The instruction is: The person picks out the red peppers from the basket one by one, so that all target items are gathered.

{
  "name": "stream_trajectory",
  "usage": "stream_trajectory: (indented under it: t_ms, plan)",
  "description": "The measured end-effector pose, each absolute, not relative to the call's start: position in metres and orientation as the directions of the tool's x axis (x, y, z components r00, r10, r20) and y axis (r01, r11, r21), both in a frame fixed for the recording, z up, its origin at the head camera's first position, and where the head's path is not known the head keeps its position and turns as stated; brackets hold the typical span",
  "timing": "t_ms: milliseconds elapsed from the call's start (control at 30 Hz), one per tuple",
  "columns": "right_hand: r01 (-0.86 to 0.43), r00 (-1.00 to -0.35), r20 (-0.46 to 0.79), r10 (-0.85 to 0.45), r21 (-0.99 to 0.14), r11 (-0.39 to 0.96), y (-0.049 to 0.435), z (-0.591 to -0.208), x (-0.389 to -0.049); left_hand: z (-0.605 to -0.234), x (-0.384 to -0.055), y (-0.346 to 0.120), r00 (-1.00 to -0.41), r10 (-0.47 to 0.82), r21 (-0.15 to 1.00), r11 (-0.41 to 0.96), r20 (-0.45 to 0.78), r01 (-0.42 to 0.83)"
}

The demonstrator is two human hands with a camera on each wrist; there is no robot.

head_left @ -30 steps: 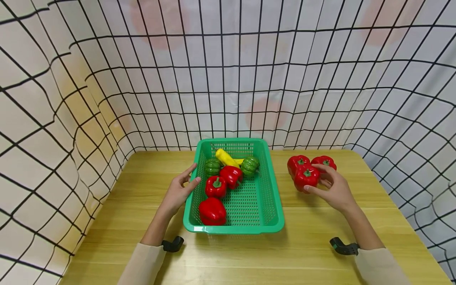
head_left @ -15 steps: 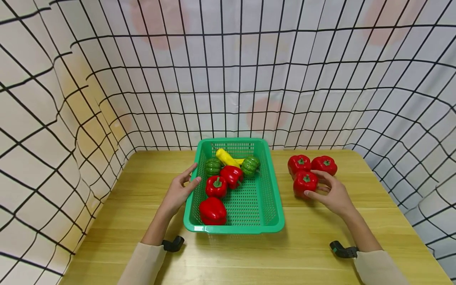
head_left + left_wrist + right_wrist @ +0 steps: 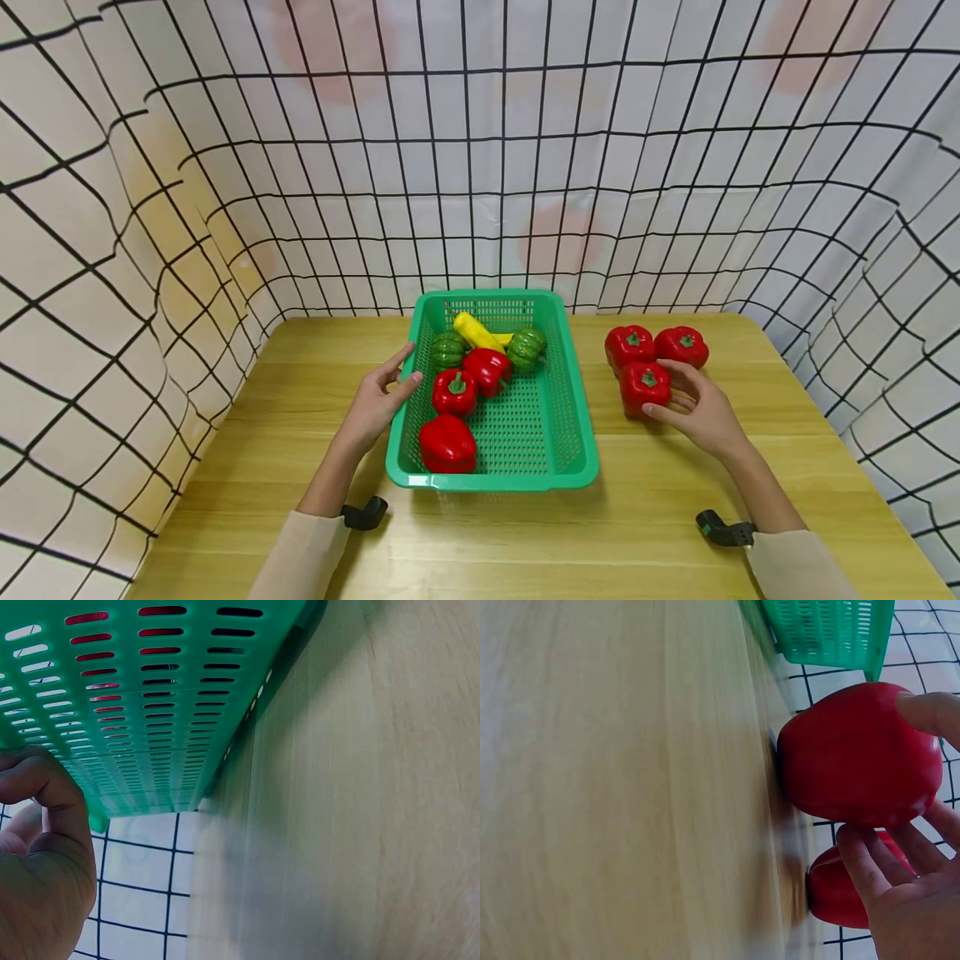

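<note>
A green plastic basket [image 3: 401, 467] stands mid-table. My left hand [image 3: 375, 402] grips its left rim, thumb inside and fingers outside. In the left wrist view, the curled fingers touch the rim beside the slotted basket wall [image 3: 161, 712]. My right hand [image 3: 701, 408] has thumb and fingers on opposite sides of a red bell pepper [image 3: 645, 390], which sits stem up on the table. Seen from the right wrist, the thumb lies on the pepper [image 3: 859, 754] and the fingertips touch its other side. Behind it are two more red bell peppers, one left [image 3: 628, 346] and one right [image 3: 682, 346].
Inside the basket lie red bell peppers [image 3: 447, 444], two green ribbed vegetables [image 3: 527, 350] and yellow elongated ones [image 3: 476, 332]. A white cloth with a black grid [image 3: 487, 167] walls the wooden table [image 3: 510, 542] at the back and sides.
My right hand has lowered the front red bell pepper toward the table's near side, and it has since shifted slightly right. The left hand and the basket have kept their places.
</note>
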State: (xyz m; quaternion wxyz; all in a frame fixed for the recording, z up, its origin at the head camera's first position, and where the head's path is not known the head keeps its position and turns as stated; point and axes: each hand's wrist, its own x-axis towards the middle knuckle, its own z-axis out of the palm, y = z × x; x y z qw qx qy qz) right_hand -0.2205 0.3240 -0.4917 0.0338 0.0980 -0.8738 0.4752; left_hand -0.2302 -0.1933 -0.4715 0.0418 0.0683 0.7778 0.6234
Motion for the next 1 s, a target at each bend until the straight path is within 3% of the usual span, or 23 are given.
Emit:
stream_trajectory:
  t_ms: [400, 700, 1000]
  plan:
    - [-0.227, -0.974, 0.182, -0.136, -0.785, 0.577, 0.325, -0.491, -0.218, -0.470, -0.228, -0.195, -0.988, 0.152, 0.976, 0.212, 0.017, 0.050]
    - [-0.284, -0.954, 0.283, -0.095, -0.762, 0.581, 0.316, -0.474, -0.217, -0.470, -0.227, -0.194, -0.989, 0.148, 0.980, 0.196, 0.011, 0.040]
    - [-0.317, -0.944, 0.321, -0.078, -0.819, 0.478, 0.284, -0.451, -0.220, -0.467, -0.228, -0.191, -0.989, 0.149, 0.979, 0.202, -0.024, 0.007]
